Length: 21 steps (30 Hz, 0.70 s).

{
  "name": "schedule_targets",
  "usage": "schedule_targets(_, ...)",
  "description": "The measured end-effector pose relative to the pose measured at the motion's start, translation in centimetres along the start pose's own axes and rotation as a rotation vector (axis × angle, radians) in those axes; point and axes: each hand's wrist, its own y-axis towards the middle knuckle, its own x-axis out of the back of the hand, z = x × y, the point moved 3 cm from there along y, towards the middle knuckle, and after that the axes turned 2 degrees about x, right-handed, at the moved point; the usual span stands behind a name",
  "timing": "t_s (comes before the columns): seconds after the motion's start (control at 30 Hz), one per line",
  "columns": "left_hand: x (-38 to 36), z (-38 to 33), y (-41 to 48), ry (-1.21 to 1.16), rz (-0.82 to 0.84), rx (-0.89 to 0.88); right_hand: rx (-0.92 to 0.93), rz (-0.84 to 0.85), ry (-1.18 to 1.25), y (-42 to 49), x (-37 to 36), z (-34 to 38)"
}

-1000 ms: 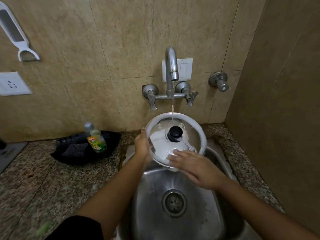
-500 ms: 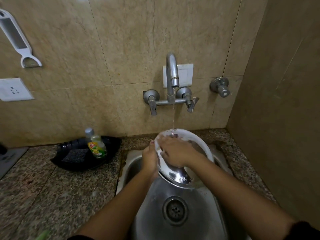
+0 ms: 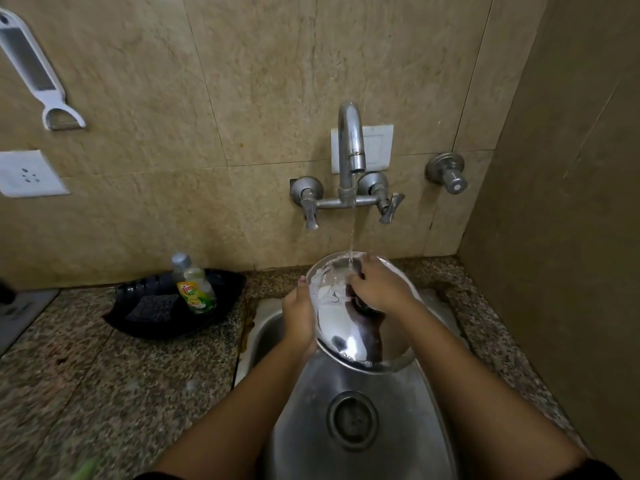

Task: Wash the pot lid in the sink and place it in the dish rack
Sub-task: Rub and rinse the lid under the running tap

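1. The sink is a steel basin with a round drain at its bottom, below both hands; nothing else lies in it that can be made out.
2. The black tray sits on the desk, well to the left of the left hand. In it are a bottle of dish soap, leaning, and a dark scrub pad just beside it.
3. The pot lid is held tilted over the sink, its far edge under the thin stream from the tap. Soap foam covers its upper left part.
4. The left hand is closed on the lid's left rim, thumb up along the edge.
5. The right hand lies curled over the upper middle of the lid, fingers bent down onto the wet surface where the water lands. Whether it grips the knob or only rubs cannot be told.
6. Compared with half a second ago, the hands and lid keep nearly the same pose; more foam shows on the lid beside the left hand's thumb.
7. A second ago the right hand lay flat on the lid's near edge and the black knob was uncovered; now the hand covers it.
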Motion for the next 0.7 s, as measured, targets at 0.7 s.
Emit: schedule_targets(0.7, 1.8, -0.3, -0.1, -0.09, -0.09, -0.044, 0.706, -0.083, -0.041, -10.6, -5.1, -4.3)
